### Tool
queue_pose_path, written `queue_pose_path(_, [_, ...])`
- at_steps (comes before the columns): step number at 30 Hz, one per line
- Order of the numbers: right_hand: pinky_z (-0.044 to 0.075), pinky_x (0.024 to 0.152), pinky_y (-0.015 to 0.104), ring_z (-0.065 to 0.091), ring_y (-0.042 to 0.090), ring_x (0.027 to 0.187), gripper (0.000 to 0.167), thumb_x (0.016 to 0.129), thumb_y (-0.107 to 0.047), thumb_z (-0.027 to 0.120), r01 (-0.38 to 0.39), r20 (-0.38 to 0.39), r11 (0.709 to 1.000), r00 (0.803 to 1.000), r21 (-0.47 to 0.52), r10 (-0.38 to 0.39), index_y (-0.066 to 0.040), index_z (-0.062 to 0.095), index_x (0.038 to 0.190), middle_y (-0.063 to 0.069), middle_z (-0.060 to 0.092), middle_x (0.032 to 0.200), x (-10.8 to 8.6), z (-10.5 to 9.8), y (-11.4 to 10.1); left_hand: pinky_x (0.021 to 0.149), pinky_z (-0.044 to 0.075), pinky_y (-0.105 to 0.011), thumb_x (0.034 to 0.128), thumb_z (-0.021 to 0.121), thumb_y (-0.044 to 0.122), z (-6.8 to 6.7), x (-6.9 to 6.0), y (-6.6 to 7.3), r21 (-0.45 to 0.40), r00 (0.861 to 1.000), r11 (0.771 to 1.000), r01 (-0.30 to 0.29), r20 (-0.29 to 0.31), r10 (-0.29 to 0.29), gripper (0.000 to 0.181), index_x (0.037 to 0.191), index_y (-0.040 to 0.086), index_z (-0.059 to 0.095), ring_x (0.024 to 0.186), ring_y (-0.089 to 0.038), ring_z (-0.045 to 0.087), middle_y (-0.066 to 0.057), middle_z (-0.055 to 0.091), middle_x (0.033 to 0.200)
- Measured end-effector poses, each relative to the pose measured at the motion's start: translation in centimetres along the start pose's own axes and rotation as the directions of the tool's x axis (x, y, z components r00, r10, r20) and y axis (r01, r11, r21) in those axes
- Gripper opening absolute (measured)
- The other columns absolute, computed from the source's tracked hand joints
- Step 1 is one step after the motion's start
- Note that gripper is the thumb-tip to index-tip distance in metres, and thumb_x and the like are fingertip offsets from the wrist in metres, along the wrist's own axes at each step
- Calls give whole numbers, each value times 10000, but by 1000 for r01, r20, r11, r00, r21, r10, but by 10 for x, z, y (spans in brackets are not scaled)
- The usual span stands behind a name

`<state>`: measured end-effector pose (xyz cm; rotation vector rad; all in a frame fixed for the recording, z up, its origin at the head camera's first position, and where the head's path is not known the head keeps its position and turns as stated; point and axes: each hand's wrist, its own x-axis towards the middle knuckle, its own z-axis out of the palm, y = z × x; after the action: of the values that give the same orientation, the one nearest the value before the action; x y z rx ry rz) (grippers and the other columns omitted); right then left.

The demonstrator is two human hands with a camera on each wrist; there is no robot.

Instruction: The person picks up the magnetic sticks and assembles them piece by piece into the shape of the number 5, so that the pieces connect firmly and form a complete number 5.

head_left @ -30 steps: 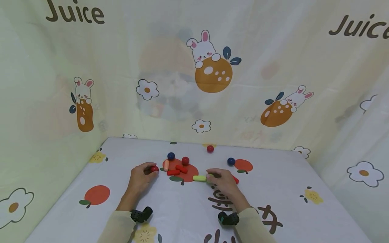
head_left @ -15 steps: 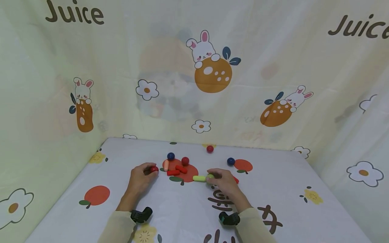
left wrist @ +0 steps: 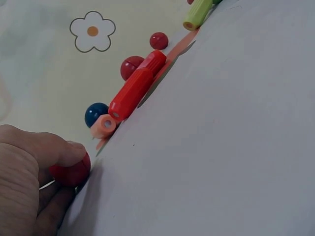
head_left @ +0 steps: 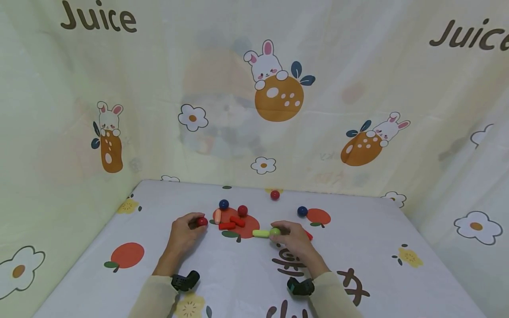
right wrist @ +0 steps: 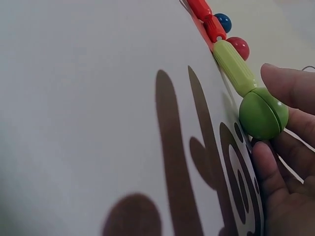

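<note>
My left hand (head_left: 184, 234) pinches a red ball (left wrist: 73, 172) between thumb and fingers, low over the white cloth, left of the cluster. My right hand (head_left: 293, 238) curves loosely around a green ball (right wrist: 263, 114); in the right wrist view, the upper fingertip stands apart from it and other fingers pass behind. The ball's far side is hidden. A light green ridged stick (right wrist: 235, 68) lies end-on against that ball. Two red sticks (head_left: 227, 225) and a peach stick (left wrist: 104, 127) lie between the hands. Another red stick (head_left: 309, 235) is partly covered by my right hand.
Behind the sticks are a blue ball (head_left: 224, 204) and a red ball (head_left: 242, 210). Farther back sits another red ball (head_left: 275, 194), with a second blue ball (head_left: 302, 211) to the right. A printed cloth wall (head_left: 222, 145) rises behind the table.
My right fingers have loosened around the green ball, and more of it shows now. The left hand and its red ball have stayed in place.
</note>
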<state>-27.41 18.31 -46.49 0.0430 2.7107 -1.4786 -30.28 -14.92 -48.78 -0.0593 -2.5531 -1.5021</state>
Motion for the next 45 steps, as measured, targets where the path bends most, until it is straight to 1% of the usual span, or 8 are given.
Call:
queue_pose_path(4, [479, 1046, 491, 582, 222, 1183, 362, 882, -200, 783, -4, 1, 1000, 1000, 13, 4, -190, 729, 1239, 1, 679, 1263, 1, 0, 1, 995, 533, -460, 895, 759, 77, 0, 1, -2, 4, 1000, 1000, 2, 5, -2, 408, 1294, 76, 673, 1149, -295, 641, -122, 672, 1245])
queue_pose_path(11, [493, 1023, 480, 602, 212, 1145, 368, 877, -199, 789, 3, 20, 999, 1000, 38, -4, -182, 729, 1240, -2, 692, 1232, 1, 0, 2, 987, 540, -451, 878, 771, 82, 0, 0, -5, 23, 1000, 1000, -11, -11, 11, 409, 1278, 79, 684, 1131, -279, 658, -110, 692, 1223])
queue_pose_path(19, [528, 984, 438, 608, 210, 1128, 340, 887, -193, 782, 6, -7, 1000, 1000, -1, -6, -198, 738, 1224, -4, 697, 1211, -1, 1, 3, 982, 543, -454, 885, 766, 90, 1, 1, -5, 14, 1000, 1000, -23, -6, 23, 405, 1281, 76, 682, 1127, -283, 657, -110, 690, 1222])
queue_pose_path(26, [537, 970, 431, 608, 212, 1130, 326, 894, -183, 774, 0, -24, 1000, 1000, -30, -1, -222, 743, 1216, -1, 694, 1220, 0, 1, 5, 983, 543, -455, 890, 764, 91, 3, 1, -5, 8, 1000, 1000, -23, 1, 23, 410, 1291, 80, 677, 1134, -283, 652, -107, 686, 1228])
queue_pose_path(34, [539, 966, 427, 607, 212, 1123, 326, 891, -173, 776, 1, -29, 999, 1000, -33, -2, -228, 746, 1211, -2, 694, 1212, -1, 2, 5, 993, 537, -456, 903, 749, 99, 1, 1, -5, 19, 1000, 1000, -17, 3, 16, 398, 1293, 88, 671, 1144, -295, 644, -108, 681, 1234])
queue_pose_path(41, [546, 955, 431, 607, 226, 1123, 334, 885, -173, 782, 14, -26, 1000, 1000, -22, -15, -198, 744, 1216, 15, 693, 1213, -3, 1, 3, 996, 534, -462, 904, 747, 91, 0, 1, -3, 12, 1000, 1000, -16, 10, 16, 404, 1301, 85, 668, 1150, -289, 640, -106, 683, 1240])
queue_pose_path(45, [542, 960, 434, 605, 234, 1124, 337, 882, -171, 785, 6, -28, 1000, 1000, -14, -6, -199, 745, 1216, 19, 693, 1213, -3, 1, 2, 993, 537, -455, 899, 755, 97, 0, 1, -3, 16, 1000, 1000, -13, 10, 12, 413, 1303, 86, 668, 1145, -285, 641, -107, 682, 1241])
